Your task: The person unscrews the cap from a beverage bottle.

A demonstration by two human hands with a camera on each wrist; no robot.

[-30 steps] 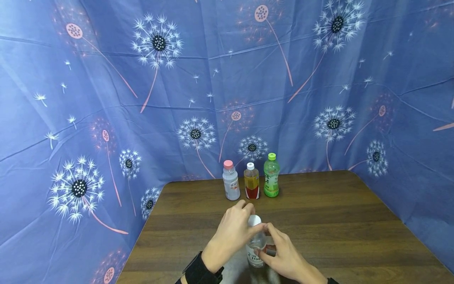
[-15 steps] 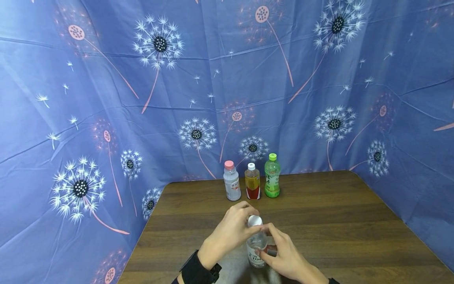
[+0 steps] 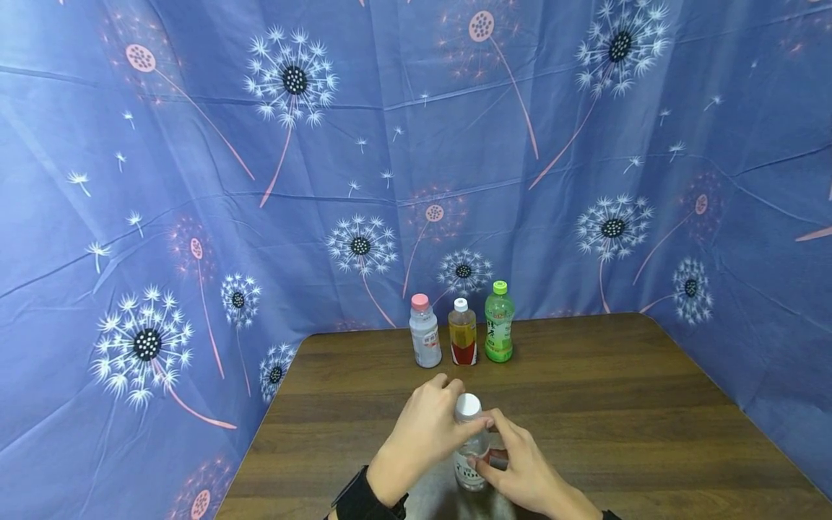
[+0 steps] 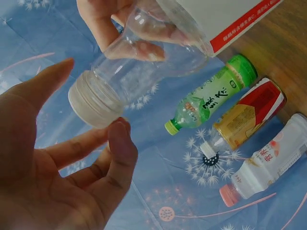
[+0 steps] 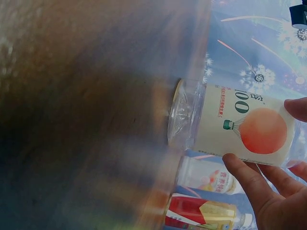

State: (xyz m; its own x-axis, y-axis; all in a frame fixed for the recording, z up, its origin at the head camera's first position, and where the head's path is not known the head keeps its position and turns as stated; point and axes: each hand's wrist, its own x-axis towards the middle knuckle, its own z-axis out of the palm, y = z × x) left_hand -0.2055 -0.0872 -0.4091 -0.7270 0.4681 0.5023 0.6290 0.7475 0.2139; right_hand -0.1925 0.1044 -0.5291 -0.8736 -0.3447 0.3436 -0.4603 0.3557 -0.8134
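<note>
A clear plastic bottle [image 3: 469, 469] with a white cap [image 3: 468, 406] stands upright near the table's front edge. Its label bears a peach-coloured balloon, plain in the right wrist view. My right hand [image 3: 529, 473] grips the bottle's body between thumb and fingers. Around the cap is my left hand [image 3: 425, 426]; in the left wrist view its thumb stands apart from the cap, while curled fingertips are at the other side, seemingly touching it. The cap appears to be on the bottle's neck.
At the back of the wooden table [image 3: 585, 383] stand a whitish bottle with a pink cap [image 3: 425, 336], an amber drink bottle with a white cap [image 3: 463, 336] and a green tea bottle [image 3: 499, 328]. A blue dandelion-print cloth [image 3: 416, 159] hangs behind.
My left hand has turned back and forth at the cap, its fingers loosening and its thumb shifting in front. My right hand and the bottle have stayed almost still.
</note>
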